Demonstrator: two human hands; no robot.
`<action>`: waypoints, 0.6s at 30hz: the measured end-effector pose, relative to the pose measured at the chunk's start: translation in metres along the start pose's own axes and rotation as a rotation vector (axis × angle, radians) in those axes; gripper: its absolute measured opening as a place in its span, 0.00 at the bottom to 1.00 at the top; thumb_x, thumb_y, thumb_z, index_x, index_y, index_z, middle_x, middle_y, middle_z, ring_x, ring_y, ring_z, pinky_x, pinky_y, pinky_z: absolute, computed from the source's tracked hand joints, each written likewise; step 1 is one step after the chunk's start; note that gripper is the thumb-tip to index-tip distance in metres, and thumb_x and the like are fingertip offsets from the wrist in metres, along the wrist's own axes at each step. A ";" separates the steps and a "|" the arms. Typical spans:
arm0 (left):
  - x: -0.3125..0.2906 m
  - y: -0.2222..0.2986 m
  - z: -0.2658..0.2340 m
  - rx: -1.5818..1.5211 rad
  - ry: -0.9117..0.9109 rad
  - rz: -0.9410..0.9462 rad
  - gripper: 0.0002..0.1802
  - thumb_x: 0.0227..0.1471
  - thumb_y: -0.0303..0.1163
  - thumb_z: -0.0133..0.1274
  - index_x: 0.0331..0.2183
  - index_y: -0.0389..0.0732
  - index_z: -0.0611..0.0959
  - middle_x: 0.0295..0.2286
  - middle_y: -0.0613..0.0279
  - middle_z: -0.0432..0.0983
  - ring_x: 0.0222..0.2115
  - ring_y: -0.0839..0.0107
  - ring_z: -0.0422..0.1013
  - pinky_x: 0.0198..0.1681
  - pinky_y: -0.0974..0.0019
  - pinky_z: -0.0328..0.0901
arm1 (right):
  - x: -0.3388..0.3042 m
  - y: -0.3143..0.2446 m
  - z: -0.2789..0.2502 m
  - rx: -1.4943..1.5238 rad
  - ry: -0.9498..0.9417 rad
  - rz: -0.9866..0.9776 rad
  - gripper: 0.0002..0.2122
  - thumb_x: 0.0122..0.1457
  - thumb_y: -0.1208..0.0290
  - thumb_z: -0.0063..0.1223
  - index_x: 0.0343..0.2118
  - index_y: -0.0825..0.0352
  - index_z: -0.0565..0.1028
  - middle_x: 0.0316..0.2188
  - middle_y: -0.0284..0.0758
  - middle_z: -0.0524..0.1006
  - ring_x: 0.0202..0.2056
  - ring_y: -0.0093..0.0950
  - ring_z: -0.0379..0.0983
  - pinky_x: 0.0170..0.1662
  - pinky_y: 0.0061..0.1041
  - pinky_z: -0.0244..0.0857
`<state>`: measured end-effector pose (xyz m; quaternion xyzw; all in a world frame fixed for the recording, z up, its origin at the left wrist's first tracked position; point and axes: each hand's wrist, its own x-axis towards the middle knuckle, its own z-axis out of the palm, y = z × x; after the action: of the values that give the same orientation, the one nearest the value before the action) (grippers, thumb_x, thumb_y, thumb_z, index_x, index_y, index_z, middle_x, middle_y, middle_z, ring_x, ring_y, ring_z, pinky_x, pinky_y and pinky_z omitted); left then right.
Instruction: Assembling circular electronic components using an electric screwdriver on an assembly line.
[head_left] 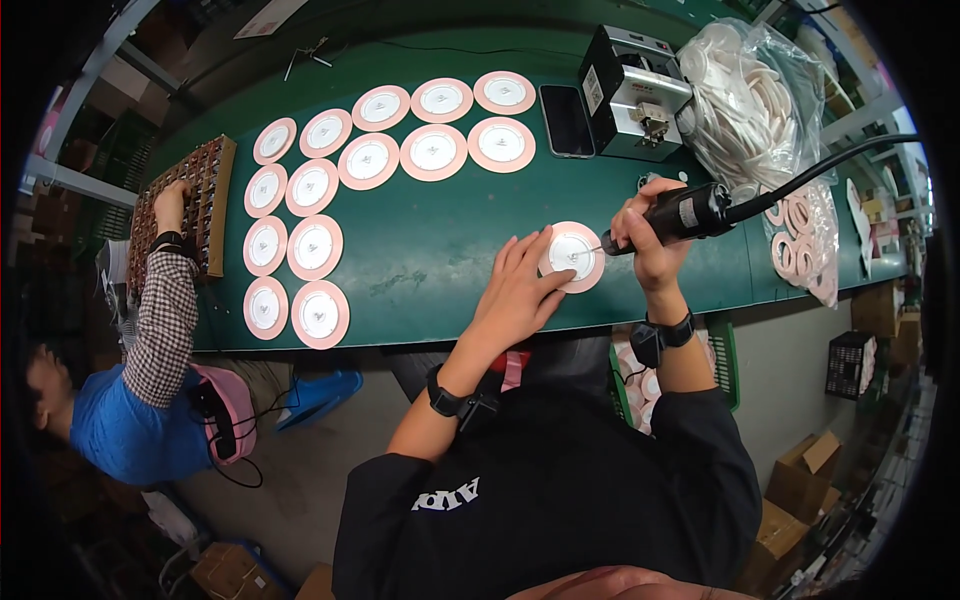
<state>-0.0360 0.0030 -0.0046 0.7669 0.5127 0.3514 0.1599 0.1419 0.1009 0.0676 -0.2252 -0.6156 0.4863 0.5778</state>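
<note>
A round white disc with a pink rim (590, 277) lies on the green table in front of me. My left hand (512, 290) rests at its left side, fingers spread, with fingertips touching the rim and white middle. In my right hand (655, 255) is a black electric screwdriver (688, 213), held nearly level with its thin bit pointing left to the disc's centre. Whether the bit touches a screw there is too small to tell. A thick black cord (820, 165) runs from the screwdriver's back end to the right.
Several similar pink-rimmed discs (433, 150) stand in rows at left and back. A phone (567, 121), a metal-and-black box machine (635, 95) and a bag of white parts (745, 110) lie at back right. At far left a co-worker's hand (172, 205) reaches over a compartmented tray (215, 215).
</note>
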 end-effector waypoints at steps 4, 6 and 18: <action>0.001 -0.001 0.000 -0.004 -0.003 0.000 0.16 0.49 0.34 0.58 0.43 0.48 0.85 0.60 0.44 0.60 0.60 0.47 0.57 0.65 0.44 0.48 | 0.001 0.001 0.000 0.005 0.027 -0.009 0.15 0.57 0.80 0.52 0.46 0.68 0.63 0.20 0.32 0.66 0.18 0.22 0.64 0.25 0.25 0.63; 0.003 -0.001 0.000 -0.009 -0.008 0.000 0.16 0.50 0.34 0.58 0.43 0.48 0.85 0.60 0.44 0.60 0.60 0.47 0.57 0.65 0.44 0.48 | -0.002 0.001 -0.001 -0.010 0.020 -0.021 0.17 0.57 0.80 0.52 0.47 0.68 0.62 0.20 0.32 0.66 0.18 0.22 0.63 0.25 0.25 0.63; 0.004 0.005 -0.003 -0.030 -0.045 -0.032 0.18 0.48 0.34 0.59 0.44 0.51 0.85 0.61 0.45 0.58 0.60 0.48 0.58 0.64 0.43 0.49 | -0.007 -0.006 0.017 -0.079 0.204 -0.082 0.26 0.58 0.82 0.50 0.58 0.72 0.56 0.21 0.33 0.67 0.19 0.23 0.64 0.26 0.24 0.64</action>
<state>-0.0341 0.0040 0.0020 0.7639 0.5157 0.3391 0.1886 0.1289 0.0870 0.0720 -0.2710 -0.5809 0.4121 0.6475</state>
